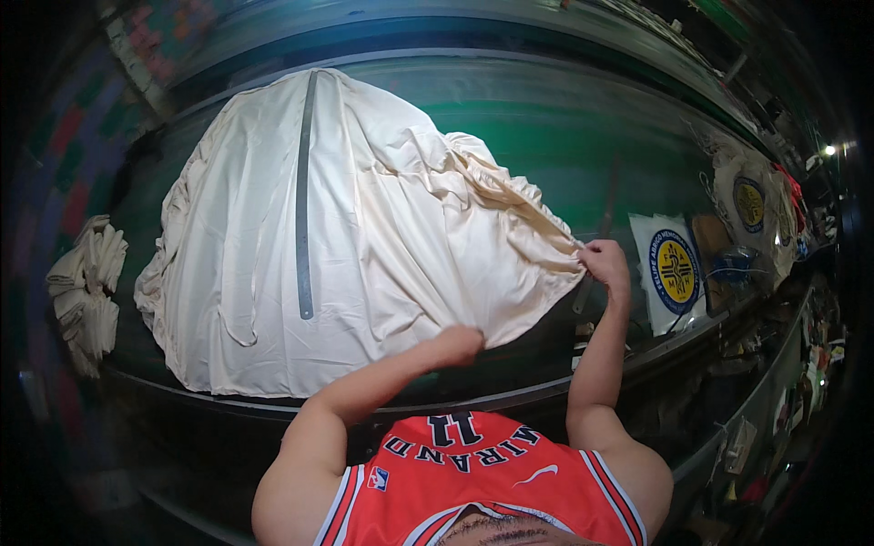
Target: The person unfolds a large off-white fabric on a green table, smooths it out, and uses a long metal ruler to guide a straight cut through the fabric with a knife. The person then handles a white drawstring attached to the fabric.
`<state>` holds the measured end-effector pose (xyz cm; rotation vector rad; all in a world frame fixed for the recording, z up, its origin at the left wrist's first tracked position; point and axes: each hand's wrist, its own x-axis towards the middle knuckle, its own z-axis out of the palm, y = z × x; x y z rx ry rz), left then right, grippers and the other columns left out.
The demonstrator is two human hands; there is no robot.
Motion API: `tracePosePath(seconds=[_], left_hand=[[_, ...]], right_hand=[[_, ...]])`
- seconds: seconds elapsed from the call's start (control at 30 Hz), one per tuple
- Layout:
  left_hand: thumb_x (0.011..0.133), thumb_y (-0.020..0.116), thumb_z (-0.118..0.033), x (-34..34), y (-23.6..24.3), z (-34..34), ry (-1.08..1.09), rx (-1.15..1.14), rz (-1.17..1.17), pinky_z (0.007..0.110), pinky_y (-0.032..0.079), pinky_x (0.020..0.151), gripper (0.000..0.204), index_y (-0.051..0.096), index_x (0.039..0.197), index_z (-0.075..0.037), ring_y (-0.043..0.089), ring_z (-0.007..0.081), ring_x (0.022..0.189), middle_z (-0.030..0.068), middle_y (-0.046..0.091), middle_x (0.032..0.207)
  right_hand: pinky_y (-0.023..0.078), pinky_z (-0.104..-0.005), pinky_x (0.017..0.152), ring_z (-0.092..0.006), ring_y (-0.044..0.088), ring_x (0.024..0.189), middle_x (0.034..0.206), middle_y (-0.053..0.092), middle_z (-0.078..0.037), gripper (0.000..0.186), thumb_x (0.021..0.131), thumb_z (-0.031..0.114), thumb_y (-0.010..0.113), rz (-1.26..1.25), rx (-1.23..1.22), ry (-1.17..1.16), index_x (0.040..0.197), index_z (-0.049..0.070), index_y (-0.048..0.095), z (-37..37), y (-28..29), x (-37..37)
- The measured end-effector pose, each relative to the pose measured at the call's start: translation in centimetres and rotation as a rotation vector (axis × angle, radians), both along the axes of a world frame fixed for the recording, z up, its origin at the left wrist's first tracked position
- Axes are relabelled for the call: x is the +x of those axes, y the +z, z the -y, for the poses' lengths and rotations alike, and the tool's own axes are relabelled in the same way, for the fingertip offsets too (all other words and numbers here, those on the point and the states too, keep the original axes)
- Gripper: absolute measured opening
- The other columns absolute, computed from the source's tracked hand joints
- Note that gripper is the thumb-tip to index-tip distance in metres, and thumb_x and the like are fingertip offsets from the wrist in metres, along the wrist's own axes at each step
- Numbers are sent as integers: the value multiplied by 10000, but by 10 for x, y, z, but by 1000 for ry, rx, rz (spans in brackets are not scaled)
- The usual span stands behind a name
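A large cream cloth (401,237) with gathered, elastic-looking edges lies spread and wrinkled over the dark green table. My right hand (604,264) pinches its right-hand corner, with the fabric drawn out toward it. Along the cloth's near edge, my left hand (458,346) is closed on the fabric; its fingertips are partly hidden. A long steel ruler (306,209) rests on top of the cloth, left of both hands, running from the far edge toward me. Beside it a thin cord or strip (241,338) curls on the fabric.
Folded cream cloths (88,291) are stacked at the table's left end. To the right lie a white sheet with a round blue-and-yellow emblem (674,273), a blue item (736,264) and a cream bag (756,200). A cluttered shelf (774,364) runs along the right.
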<state>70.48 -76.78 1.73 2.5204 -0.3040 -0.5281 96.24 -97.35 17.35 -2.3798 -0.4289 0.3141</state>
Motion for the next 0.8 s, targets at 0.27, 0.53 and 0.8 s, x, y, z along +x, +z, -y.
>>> tracePosePath(seconds=[0.27, 0.53, 0.8], left_hand=[[914, 658, -348, 6, 34, 6, -132, -404, -401, 473, 526, 824, 468, 623, 1221, 3, 665, 402, 987, 230, 683, 1094], [876, 739, -407, 26, 32, -4, 291, -365, -20, 436, 477, 933, 726, 418, 1352, 38, 582, 437, 1089, 288, 566, 1200], [935, 659, -216, 14, -3, 33, 22, -665, -244, 394, 370, 1133, 721, 308, 1508, 46, 458, 392, 1350, 270, 434, 1475]], right_hand=[[486, -430, 985, -387, 617, 1101, 1207, 614, -229, 482, 819, 295, 763, 385, 154, 104, 1225, 55, 666, -125, -110, 49], [494, -454, 994, -401, 638, 1112, 1155, 663, -236, 436, 845, 224, 701, 165, -86, 352, 1271, 131, 670, -211, -166, 72], [461, -448, 1015, -385, 567, 1206, 1339, 552, -262, 365, 923, 62, 557, 712, 436, -406, 1272, -20, 627, -162, -120, 196]])
